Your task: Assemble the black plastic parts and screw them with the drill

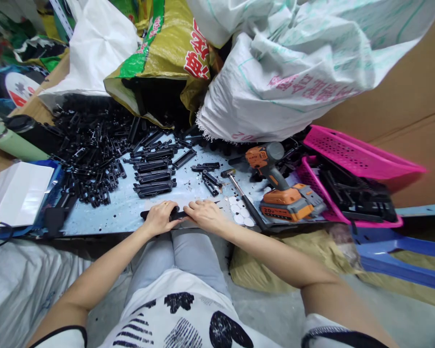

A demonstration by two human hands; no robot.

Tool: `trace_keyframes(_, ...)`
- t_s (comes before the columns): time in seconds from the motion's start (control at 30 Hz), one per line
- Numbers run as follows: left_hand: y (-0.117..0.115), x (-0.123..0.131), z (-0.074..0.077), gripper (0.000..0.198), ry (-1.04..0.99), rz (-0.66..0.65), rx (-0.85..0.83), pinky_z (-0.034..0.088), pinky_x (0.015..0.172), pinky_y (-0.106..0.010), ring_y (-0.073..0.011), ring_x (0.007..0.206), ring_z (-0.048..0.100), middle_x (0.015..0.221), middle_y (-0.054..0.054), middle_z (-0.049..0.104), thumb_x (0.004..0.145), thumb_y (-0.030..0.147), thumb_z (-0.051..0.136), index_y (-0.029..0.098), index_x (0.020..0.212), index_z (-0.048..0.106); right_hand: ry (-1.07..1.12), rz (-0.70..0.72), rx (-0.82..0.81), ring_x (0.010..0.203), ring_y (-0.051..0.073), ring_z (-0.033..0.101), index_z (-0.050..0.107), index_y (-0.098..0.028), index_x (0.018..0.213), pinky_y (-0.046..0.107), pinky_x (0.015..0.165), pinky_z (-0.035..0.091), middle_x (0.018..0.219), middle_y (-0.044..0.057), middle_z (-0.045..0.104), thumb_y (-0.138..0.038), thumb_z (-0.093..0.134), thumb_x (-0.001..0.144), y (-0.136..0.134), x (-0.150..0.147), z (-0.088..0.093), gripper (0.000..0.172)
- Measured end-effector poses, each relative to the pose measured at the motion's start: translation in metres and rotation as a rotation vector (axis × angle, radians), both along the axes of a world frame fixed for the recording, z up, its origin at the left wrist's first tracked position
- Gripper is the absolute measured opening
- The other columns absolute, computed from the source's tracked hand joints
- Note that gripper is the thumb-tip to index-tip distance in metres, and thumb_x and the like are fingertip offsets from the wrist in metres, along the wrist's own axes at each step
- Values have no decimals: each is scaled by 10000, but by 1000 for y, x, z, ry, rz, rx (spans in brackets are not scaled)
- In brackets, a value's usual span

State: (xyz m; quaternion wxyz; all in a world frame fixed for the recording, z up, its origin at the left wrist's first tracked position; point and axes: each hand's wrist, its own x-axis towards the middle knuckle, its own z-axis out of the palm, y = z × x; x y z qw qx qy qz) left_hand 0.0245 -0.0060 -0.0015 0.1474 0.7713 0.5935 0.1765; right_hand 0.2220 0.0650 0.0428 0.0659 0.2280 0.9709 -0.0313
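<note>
At the front edge of the light-blue worktop, my left hand (161, 217) is closed around a long, narrow black part (176, 213). One end of the part sticks out past the left side of that hand. Close beside it, my right hand (205, 214) grips the other end, its fingers curled over and hiding most of it. Just beyond my hands lies a stack of similar black parts (154, 175) in rows. A few loose black pieces (210, 180) are behind my right hand. To its right rests a small hammer (241, 191) with a dark handle.
An orange cordless drill (275, 186) stands to the right, before a pink basket (322, 193) of black parts. A large heap of black parts (94, 154) spreads at left. Behind are a yellow sack (159, 53) and a white sack (268, 92). A white box (18, 193) sits far left.
</note>
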Motion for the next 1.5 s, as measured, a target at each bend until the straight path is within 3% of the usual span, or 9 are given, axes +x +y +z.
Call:
trace_keyframes(0.53, 0, 4, 1, 535, 74, -23, -56, 446, 766, -335, -248, 909, 586, 973, -84, 637, 807, 647, 497, 194, 1086, 553, 80, 67, -19, 799, 162, 567, 590, -176, 965, 276, 654, 310, 883, 67, 611, -497, 312, 961, 14, 10, -20, 425)
trace_keyframes(0.67, 8, 11, 7, 601, 64, -102, -45, 428, 879, -388, -285, 1078, 531, 1131, -122, 604, 778, 639, 548, 178, 1163, 532, 114, 35, -108, 864, 176, 558, 619, -179, 968, 285, 716, 340, 912, 70, 618, -510, 359, 944, 17, 16, -35, 422)
trace_keyframes(0.77, 62, 5, 22, 536, 11, -5, 44, 376, 978, -409, -273, 1179, 472, 1269, -132, 542, 865, 508, 510, 166, 1275, 472, 186, 18, -125, 945, 195, 547, 626, -186, 1039, 305, 794, 360, 972, 81, 631, -471, 389, 945, 36, 15, -32, 383)
trace_keyframes(0.93, 217, -27, 43, 296, 83, 381, -35, 409, 960, -358, -240, 1117, 529, 1148, -135, 610, 920, 226, 428, 118, 1146, 585, 368, -242, -42, 974, 203, 560, 620, -156, 1100, 310, 845, 406, 1030, 102, 648, -344, 403, 959, 95, -2, -14, 320)
trace_keyframes(1.03, 285, -37, 36, 270, 101, 466, -74, 445, 919, -361, -263, 1097, 553, 1119, -183, 618, 848, 108, 489, 78, 1079, 627, 427, -325, -51, 967, 207, 581, 636, -163, 1061, 303, 837, 436, 1006, 89, 657, -348, 447, 940, 127, -14, -14, 291)
trace_keyframes(1.17, 329, -27, 13, 235, 103, 543, -131, 489, 852, -365, -274, 1019, 602, 1032, -219, 645, 800, 34, 509, 45, 980, 660, 467, -357, -80, 954, 217, 600, 647, -180, 1032, 319, 815, 462, 995, 81, 667, -356, 475, 922, 159, -24, -21, 269)
trace_keyframes(1.33, 326, -29, 10, 251, 82, 532, -86, 476, 883, -339, -248, 1016, 613, 1042, -215, 640, 831, 10, 458, 31, 1006, 638, 589, -393, -106, 924, 212, 611, 655, -174, 1015, 332, 835, 470, 989, 84, 672, -340, 503, 900, 205, -39, -27, 253)
trace_keyframes(1.4, 302, -45, 19, 274, 47, 531, 15, 458, 919, -325, -225, 1061, 593, 1105, -186, 624, 875, 56, 426, 63, 1082, 604, 615, -404, -126, 915, 202, 613, 654, -170, 1020, 325, 845, 469, 983, 80, 672, -325, 508, 894, 226, -56, -30, 248)
trace_keyframes(1.5, 237, -77, 31, 234, -184, 558, 280, 473, 904, -312, -189, 980, 622, 1010, -111, 666, 879, 99, 437, 122, 1023, 619, 561, -361, -121, 957, 198, 596, 653, -166, 1032, 314, 872, 454, 993, 82, 662, -273, 485, 900, 255, -95, -35, 239)
